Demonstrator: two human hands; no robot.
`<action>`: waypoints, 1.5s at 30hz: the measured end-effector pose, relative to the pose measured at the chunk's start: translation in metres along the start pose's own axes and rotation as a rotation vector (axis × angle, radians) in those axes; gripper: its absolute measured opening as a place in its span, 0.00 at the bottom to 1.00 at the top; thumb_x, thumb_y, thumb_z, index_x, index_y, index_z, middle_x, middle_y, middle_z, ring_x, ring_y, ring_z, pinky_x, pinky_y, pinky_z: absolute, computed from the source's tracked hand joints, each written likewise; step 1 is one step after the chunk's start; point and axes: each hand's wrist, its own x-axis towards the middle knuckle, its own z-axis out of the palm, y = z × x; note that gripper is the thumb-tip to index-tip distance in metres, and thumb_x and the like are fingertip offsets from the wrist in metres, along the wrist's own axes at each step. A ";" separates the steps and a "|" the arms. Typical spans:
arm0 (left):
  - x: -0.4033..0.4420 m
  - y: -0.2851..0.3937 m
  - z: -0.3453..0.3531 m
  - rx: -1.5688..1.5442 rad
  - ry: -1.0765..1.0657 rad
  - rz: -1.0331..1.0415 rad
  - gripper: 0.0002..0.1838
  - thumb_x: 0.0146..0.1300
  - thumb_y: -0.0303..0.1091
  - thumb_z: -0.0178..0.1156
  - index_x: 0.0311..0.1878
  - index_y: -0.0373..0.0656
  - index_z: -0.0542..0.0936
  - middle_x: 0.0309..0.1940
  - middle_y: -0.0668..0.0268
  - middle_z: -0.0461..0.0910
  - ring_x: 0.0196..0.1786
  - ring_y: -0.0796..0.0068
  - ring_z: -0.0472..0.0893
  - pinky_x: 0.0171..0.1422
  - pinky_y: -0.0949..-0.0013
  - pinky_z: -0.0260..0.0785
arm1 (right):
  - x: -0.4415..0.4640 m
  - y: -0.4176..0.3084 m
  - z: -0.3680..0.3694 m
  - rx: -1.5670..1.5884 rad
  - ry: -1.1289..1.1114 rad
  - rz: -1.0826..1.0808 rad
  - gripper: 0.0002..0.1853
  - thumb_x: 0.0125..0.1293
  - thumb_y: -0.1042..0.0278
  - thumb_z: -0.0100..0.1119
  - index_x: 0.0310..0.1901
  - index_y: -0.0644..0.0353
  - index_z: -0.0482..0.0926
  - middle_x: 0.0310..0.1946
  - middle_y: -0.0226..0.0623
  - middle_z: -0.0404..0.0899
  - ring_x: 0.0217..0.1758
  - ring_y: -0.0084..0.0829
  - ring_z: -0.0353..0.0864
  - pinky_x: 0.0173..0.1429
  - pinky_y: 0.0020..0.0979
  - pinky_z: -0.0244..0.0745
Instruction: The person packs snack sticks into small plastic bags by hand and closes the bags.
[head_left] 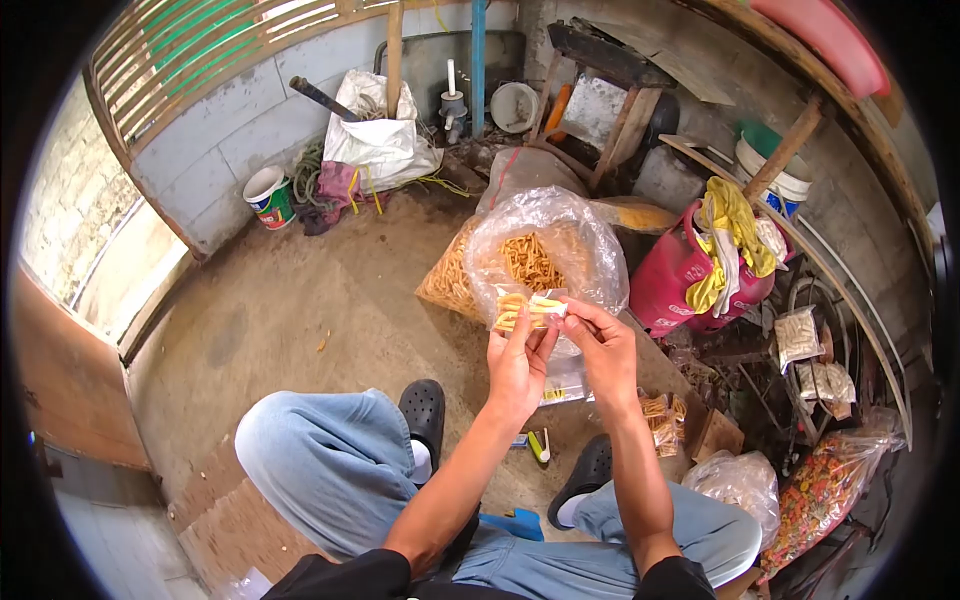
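A small clear packet of yellow-brown snack sticks (pixel 518 312) is held up between my hands. My left hand (pixel 518 370) grips its left and lower side, thumb in front. With fingers pinched, my right hand (pixel 604 352) holds the packet's right end, where a whitish strip shows. Just beyond stands a large open clear plastic bag (pixel 598 238), with loose snack sticks (pixel 532 262) visible through its mouth. Below my hands, a flat clear plastic packet (pixel 566 386) lies on the floor, partly hidden by my wrists.
Filled snack packets (pixel 664 424) lie right of my right forearm. A green cutter-like tool (pixel 539 446) rests between my shoes. Pink gas cylinders (pixel 668 275) with yellow gloves (pixel 735 240) stand at right. A bag of colourful snacks (pixel 825 495) leans at lower right; a paint bucket (pixel 268 197) stands by the wall.
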 end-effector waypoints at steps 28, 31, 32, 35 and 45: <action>0.007 -0.012 -0.007 0.084 0.060 0.050 0.14 0.71 0.36 0.52 0.55 0.42 0.66 0.51 0.62 0.76 0.51 0.73 0.80 0.56 0.71 0.77 | 0.003 0.012 -0.006 -0.295 0.111 -0.135 0.11 0.59 0.72 0.68 0.43 0.63 0.84 0.35 0.35 0.85 0.32 0.15 0.77 0.35 0.20 0.72; 0.006 -0.012 -0.004 0.087 0.058 0.050 0.14 0.71 0.37 0.52 0.55 0.43 0.66 0.50 0.62 0.76 0.50 0.74 0.80 0.55 0.71 0.78 | 0.000 0.005 -0.005 -0.572 0.211 -0.204 0.11 0.59 0.73 0.67 0.43 0.63 0.84 0.32 0.38 0.85 0.30 0.17 0.77 0.35 0.21 0.72; 0.006 -0.013 -0.004 0.088 0.059 0.051 0.14 0.71 0.37 0.52 0.55 0.43 0.66 0.50 0.62 0.76 0.50 0.74 0.80 0.55 0.71 0.78 | 0.000 0.006 -0.004 -0.602 0.216 -0.240 0.11 0.58 0.74 0.67 0.43 0.63 0.84 0.31 0.39 0.84 0.29 0.19 0.78 0.34 0.22 0.72; 0.005 -0.015 -0.005 0.065 0.036 0.065 0.13 0.71 0.37 0.52 0.54 0.44 0.66 0.50 0.63 0.77 0.50 0.74 0.80 0.54 0.70 0.79 | -0.001 0.012 -0.001 -0.670 0.234 -0.362 0.09 0.57 0.76 0.67 0.40 0.64 0.85 0.29 0.37 0.83 0.28 0.20 0.77 0.33 0.22 0.71; 0.005 -0.013 -0.005 0.110 0.034 0.085 0.13 0.70 0.37 0.54 0.52 0.44 0.67 0.45 0.65 0.78 0.44 0.75 0.82 0.47 0.72 0.79 | 0.000 0.036 -0.004 -0.809 0.250 -0.661 0.10 0.50 0.78 0.69 0.35 0.58 0.85 0.37 0.36 0.81 0.42 0.36 0.77 0.42 0.32 0.73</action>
